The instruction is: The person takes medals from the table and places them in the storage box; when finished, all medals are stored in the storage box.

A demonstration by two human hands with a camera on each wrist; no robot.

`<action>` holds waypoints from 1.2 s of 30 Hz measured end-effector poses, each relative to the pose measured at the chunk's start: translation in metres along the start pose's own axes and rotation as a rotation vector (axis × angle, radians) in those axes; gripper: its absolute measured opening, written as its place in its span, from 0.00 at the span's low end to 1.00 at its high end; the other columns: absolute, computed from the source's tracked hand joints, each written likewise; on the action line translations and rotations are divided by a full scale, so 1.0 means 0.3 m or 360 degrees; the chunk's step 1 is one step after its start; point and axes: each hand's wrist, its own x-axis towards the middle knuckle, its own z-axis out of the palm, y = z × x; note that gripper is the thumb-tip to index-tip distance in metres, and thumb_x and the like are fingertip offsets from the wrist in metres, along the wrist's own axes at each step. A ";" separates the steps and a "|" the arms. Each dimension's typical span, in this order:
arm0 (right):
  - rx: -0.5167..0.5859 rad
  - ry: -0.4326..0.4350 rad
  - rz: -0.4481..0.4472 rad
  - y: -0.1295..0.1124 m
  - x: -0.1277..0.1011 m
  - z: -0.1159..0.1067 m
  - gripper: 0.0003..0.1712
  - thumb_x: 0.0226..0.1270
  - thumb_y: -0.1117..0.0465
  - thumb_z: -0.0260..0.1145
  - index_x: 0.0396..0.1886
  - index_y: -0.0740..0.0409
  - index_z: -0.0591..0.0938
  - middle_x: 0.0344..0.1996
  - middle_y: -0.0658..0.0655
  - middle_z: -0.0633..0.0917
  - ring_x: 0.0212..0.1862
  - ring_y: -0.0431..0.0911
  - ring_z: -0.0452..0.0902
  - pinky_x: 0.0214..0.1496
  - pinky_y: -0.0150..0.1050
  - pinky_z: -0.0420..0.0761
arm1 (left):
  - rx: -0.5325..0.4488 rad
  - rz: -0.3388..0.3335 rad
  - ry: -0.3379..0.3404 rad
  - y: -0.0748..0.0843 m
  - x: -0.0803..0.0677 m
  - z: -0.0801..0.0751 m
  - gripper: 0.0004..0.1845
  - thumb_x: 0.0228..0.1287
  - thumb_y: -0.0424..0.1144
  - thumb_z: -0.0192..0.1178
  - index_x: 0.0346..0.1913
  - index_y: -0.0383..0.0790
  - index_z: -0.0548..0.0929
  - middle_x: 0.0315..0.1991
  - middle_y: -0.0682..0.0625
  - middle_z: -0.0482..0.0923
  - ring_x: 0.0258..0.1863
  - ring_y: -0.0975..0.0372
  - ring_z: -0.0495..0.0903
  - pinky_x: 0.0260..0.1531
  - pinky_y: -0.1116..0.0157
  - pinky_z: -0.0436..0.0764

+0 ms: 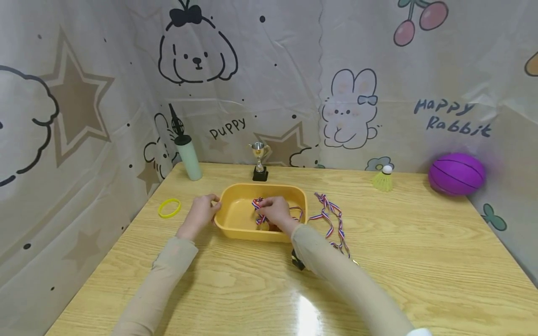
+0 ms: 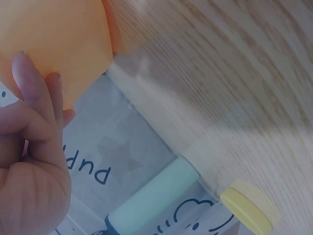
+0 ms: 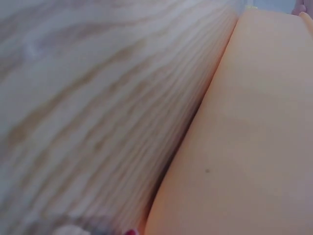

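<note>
While my left hand [image 1: 201, 211] grips the yellow tub's [image 1: 235, 221] rim, only the head view shows my right hand [image 1: 275, 210] pinching a striped ribbon [image 1: 257, 204] inside it.

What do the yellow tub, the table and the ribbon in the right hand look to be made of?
Yellow tub: probably plastic, one smooth uniform colour with rounded moulded corners.
Table: wood or wood-look laminate, printed-looking grain with a glossy glare patch.
Ribbon: woven fabric, striped red, white and blue, limp and folding where the right hand holds it.

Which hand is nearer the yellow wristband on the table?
Left. The left hand grips the tub's left rim, beside the wristband; the right hand is inside the tub, farther away.
</note>
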 end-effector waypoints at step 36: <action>0.0361 -0.0337 0.0069 -0.087 -0.067 -0.252 0.19 0.58 0.66 0.70 0.50 0.65 0.81 0.43 0.59 0.85 0.43 0.49 0.84 0.46 0.50 0.84 | 0.0014 -0.0010 -0.0015 -0.001 0.005 -0.005 0.16 0.72 0.33 0.51 0.54 0.23 0.75 0.20 0.41 0.81 0.17 0.50 0.82 0.14 0.70 0.75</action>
